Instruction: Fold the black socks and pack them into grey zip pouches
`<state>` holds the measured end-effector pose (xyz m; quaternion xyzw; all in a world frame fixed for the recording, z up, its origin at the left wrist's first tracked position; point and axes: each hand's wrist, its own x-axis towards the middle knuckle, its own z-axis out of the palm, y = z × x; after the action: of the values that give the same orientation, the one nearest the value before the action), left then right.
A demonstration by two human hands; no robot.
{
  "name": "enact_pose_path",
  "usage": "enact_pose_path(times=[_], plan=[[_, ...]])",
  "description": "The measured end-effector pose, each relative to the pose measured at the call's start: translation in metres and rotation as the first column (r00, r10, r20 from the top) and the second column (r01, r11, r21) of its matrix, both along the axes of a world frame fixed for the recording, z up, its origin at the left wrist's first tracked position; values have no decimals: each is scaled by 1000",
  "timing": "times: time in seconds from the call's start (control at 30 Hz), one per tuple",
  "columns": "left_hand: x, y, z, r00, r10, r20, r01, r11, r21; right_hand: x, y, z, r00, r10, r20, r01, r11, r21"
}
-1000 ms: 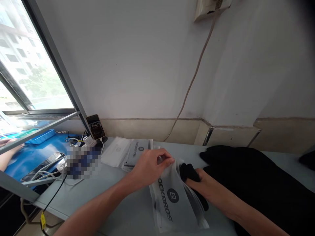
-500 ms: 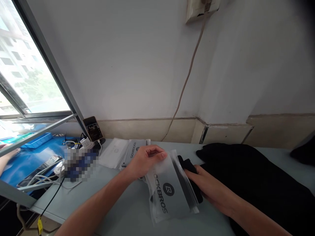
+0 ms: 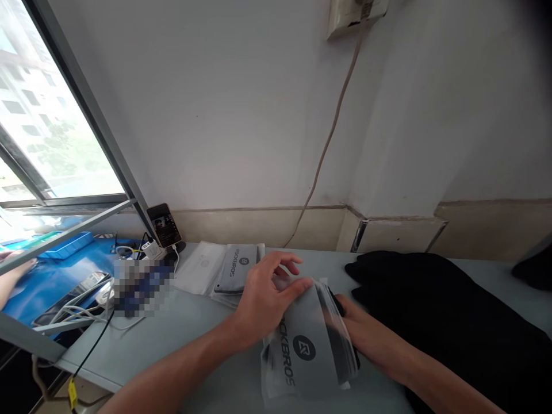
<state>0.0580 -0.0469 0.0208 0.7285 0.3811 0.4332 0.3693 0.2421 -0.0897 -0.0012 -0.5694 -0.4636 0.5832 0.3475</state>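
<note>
A frosted plastic zip bag (image 3: 317,368) with grey panel and ROCKBROS lettering lies tilted at the table's front. At its upper left edge is my left hand (image 3: 267,293), the thumb lying across the plastic and the other fingers curved above. From the right, my right hand (image 3: 356,319) reaches to the bag's side edge with its fingers mostly hidden. A piece of black fabric (image 3: 338,302) shows narrowly between that hand and the bag, its greater part behind or inside the plastic.
Black garments (image 3: 414,305) spread over the table's right side. Another printed bag (image 3: 237,267) and pale bags (image 3: 200,264) lie behind my left hand. A phone (image 3: 164,224) stands by the wall near a white charger (image 3: 152,249) and cables. Another person's hand (image 3: 19,261) shows far left.
The bag has shifted slightly right and toward me. My left hand has moved right, its fingers more spread. Less black fabric shows, and my right fingers are more hidden by the bag.
</note>
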Motion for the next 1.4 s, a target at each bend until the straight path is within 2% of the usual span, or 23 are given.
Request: enact_pose_path(times=[0.07,0.17,0.27,0.33,0.43,0.53,0.6,0.7,0.8,0.87,0.93,1.03,1.13,1.23,1.3,1.4], plan=[[2,0,-5,999,21,30,-21,1000,-16,-1,-3,-1,999,16,-51,-18,999,-38],[4,1,-11,995,49,91,-46,999,-29,-4,-4,-8,988,-28,-150,16,996,-83],[1,6,-14,984,24,179,-3,993,-117,-2,-1,-15,972,-66,-225,50,996,-78],[-5,9,-15,980,-28,196,73,970,-230,1,2,-18,963,-73,-261,60,996,-60],[-15,14,-15,968,-173,184,232,896,-379,8,7,-18,943,-76,-323,57,996,-69],[-21,15,-16,922,-340,187,388,819,-422,14,9,-18,934,-83,-347,57,995,-84],[-21,13,-16,907,-386,169,419,791,-445,17,10,-20,945,-89,-316,62,994,-95],[-17,8,-15,930,-354,102,360,818,-448,18,10,-23,977,-93,-194,88,996,-34],[-12,1,-13,939,-337,65,335,864,-377,13,10,-22,997,-20,-75,35,977,208],[-10,-1,-15,940,-334,67,335,876,-348,9,9,-17,999,19,-34,-8,952,306],[-9,1,-19,958,-275,76,284,891,-354,7,8,-11,998,24,-53,-9,963,269],[-9,7,-25,986,-139,95,164,912,-376,9,6,-6,989,15,-145,-2,996,91],[-11,10,-26,987,-123,102,151,926,-346,13,5,-12,979,-57,-197,50,998,-36],[-13,8,-21,960,-256,113,279,908,-312,14,8,-21,979,-109,-173,108,994,-15],[-14,7,-19,935,-326,138,354,872,-338,13,9,-25,982,-55,-182,66,997,49],[-14,8,-21,939,-318,129,342,839,-422,12,10,-23,968,62,-243,-30,991,133]])
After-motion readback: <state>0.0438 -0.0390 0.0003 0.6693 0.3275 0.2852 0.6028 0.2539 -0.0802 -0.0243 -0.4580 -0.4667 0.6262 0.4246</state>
